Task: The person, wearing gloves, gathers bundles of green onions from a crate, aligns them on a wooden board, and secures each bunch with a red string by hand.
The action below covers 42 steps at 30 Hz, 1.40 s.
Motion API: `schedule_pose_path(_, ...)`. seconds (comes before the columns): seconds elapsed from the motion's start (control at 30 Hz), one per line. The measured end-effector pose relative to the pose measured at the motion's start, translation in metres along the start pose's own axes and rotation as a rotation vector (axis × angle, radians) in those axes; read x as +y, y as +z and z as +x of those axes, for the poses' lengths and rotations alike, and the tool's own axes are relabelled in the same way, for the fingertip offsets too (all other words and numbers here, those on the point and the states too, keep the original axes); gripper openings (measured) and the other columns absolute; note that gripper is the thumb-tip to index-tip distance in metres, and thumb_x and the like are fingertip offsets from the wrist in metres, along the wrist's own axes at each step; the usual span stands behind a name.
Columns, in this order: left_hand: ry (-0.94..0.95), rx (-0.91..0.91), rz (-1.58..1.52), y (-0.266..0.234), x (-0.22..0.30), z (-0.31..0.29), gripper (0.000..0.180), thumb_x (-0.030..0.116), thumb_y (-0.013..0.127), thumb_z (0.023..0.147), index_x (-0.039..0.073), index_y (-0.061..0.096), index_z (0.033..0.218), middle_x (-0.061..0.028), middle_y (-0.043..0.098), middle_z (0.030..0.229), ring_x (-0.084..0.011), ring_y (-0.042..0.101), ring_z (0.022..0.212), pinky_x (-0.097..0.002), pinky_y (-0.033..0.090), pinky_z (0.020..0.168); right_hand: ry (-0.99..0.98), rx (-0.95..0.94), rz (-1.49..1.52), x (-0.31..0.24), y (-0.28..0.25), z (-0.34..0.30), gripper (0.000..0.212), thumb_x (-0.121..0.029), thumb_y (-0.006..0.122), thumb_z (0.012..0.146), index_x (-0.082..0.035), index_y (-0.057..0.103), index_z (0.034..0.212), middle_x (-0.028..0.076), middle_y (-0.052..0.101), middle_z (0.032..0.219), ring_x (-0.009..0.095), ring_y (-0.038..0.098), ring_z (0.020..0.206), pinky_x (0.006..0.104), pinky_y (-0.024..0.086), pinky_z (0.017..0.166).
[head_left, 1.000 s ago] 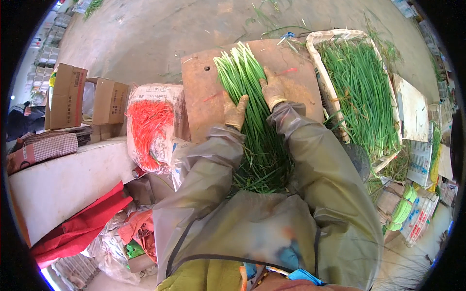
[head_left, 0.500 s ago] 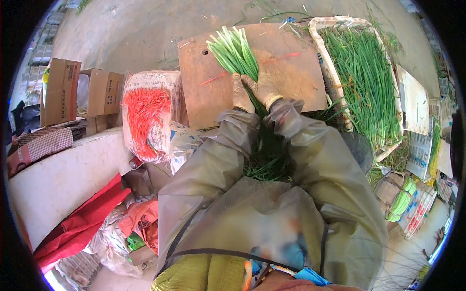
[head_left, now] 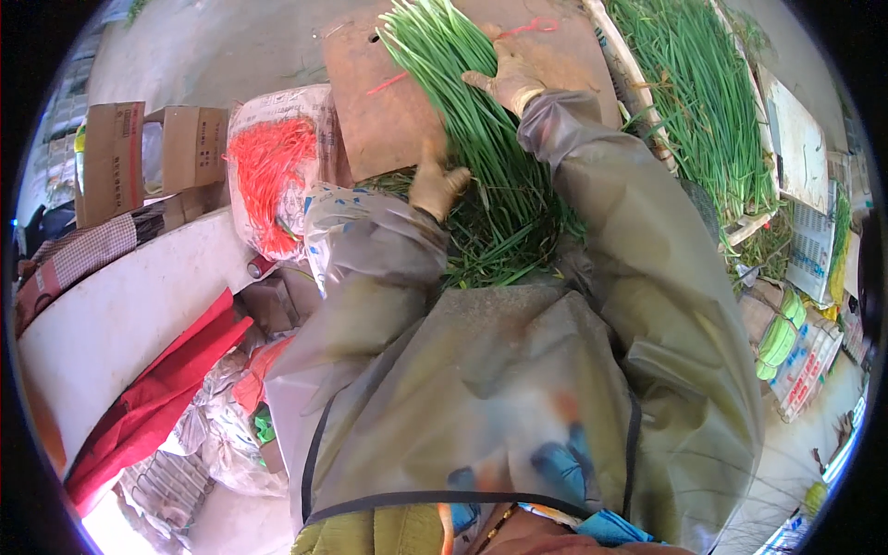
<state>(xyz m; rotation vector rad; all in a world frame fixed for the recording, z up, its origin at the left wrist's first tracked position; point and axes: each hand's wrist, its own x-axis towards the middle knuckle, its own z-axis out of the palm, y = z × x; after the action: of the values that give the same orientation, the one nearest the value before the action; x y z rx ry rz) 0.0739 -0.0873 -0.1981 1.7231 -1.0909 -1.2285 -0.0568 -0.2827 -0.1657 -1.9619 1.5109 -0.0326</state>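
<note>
A big bunch of long green stalks with pale ends (head_left: 481, 106) lies on a flat brown wooden bench (head_left: 381, 134). The pale ends point away from the person, and the dark leafy ends come past the near edge, down by the lap of a see-through grey smock (head_left: 518, 370).

The right hand (head_left: 511, 78) is on the right side of the bunch. Its thumb is spread wide and lies over the stalks. The left hand (head_left: 437, 183) is lower down, on the left side. Its thumb and fingers are wide apart too, but it is a bit blurry, so I can't tell for sure if it touches the stalks.

Two thin red ties, one on the left (head_left: 387, 83) and one on the right (head_left: 532, 26), show on the bench. To the left, a pile of thin red strips (head_left: 271, 157) sits on a pale printed sack (head_left: 319, 104). To the right, a long cream basket (head_left: 638, 77) is full of more green leaves (head_left: 698, 102).
</note>
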Motion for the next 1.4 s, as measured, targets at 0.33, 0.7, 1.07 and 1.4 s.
schedule_pose_path(0.33, 0.076, -0.702, 1.135, 0.036, 0.021, -0.099, 0.037, 0.013, 0.059, 0.074, 0.005, 0.052, 0.109, -0.0175, 0.06, 0.077, -0.0338, 0.059, 0.072, -0.0373, 0.049, 0.064, 0.011, 0.277, 0.055, 0.033, -0.013, -0.07, 0.075, -0.05, 0.059, 0.077, -0.004, 0.035, 0.131, 0.021, 0.041, 0.129, 0.033, 0.04, 0.119, 0.0385, 0.034, 0.098)
schedule_pose_path(0.7, 0.067, -1.013, 0.864, 0.066, -0.003, -0.085, 0.034, 0.025, 0.051, 0.08, 0.014, 0.058, 0.112, -0.0213, 0.061, 0.095, -0.033, 0.059, 0.093, -0.0411, 0.047, 0.077, -0.26, 0.237, 0.542, 0.076, -0.053, -0.206, 0.037, -0.02, 0.065, 0.077, -0.005, 0.056, 0.109, 0.015, 0.054, 0.111, 0.03, 0.057, 0.093, 0.0358, 0.045, 0.084)
schedule_pose_path(1.07, 0.217, -0.764, 1.091, 0.053, 0.095, -0.088, 0.047, 0.02, 0.055, 0.078, 0.015, 0.047, 0.124, -0.0156, 0.059, 0.106, -0.0314, 0.056, 0.097, -0.0388, 0.046, 0.081, 0.902, 0.547, -0.221, 0.454, -0.162, -0.228, 0.048, -0.023, 0.065, 0.072, -0.005, 0.051, 0.113, 0.015, 0.062, 0.094, 0.026, 0.059, 0.096, 0.0353, 0.044, 0.084)
schedule_pose_path(1.4, 0.155, -0.896, 0.947, 0.092, 0.096, -0.101, 0.045, 0.027, 0.054, 0.085, 0.015, 0.043, 0.127, -0.0146, 0.054, 0.115, -0.0328, 0.053, 0.102, -0.04, 0.044, 0.083, 0.694, 0.288, -0.237, 0.498, -0.148, -0.188, 0.045, -0.024, 0.07, 0.067, -0.002, 0.054, 0.102, 0.02, 0.061, 0.089, 0.03, 0.059, 0.087, 0.0403, 0.045, 0.075)
